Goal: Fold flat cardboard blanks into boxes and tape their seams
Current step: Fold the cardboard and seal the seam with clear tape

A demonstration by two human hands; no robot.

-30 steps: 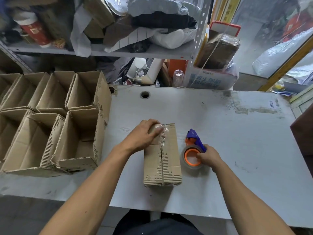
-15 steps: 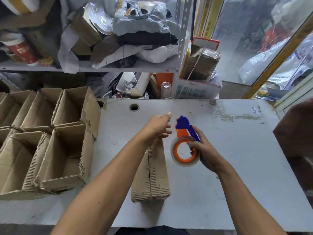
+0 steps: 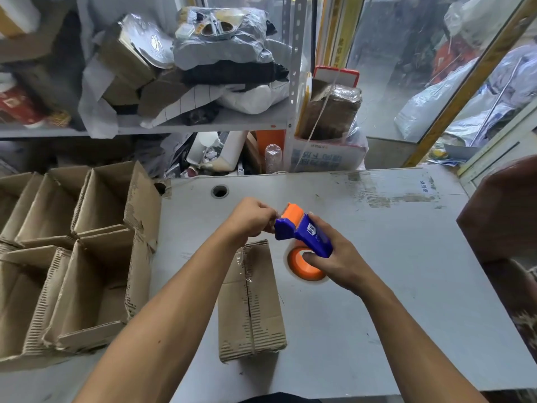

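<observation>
The small brown corrugated cardboard box (image 3: 250,301) lies on the grey surface (image 3: 392,286) close to the person, its top flaps closed and a strip of clear tape running along the centre seam. It looks light and fairly stiff, though the worn, frayed flap edges would crush under a hard squeeze; holding it by the long side walls, clear of the seam, seems safest. Just beyond its far end, the blue and orange handheld tape dispenser (image 3: 303,238) is held above the surface. The right hand (image 3: 334,258) wraps around the dispenser's blue body, with the thumb lying across the orange core of the roll. The left hand (image 3: 252,218) is curled at the dispenser's mouth, apparently pinching the free tape end, though the tape itself is hard to make out. Both forearms reach forward over the box. To the left stands a cluster of open-topped cardboard boxes (image 3: 75,257).
</observation>
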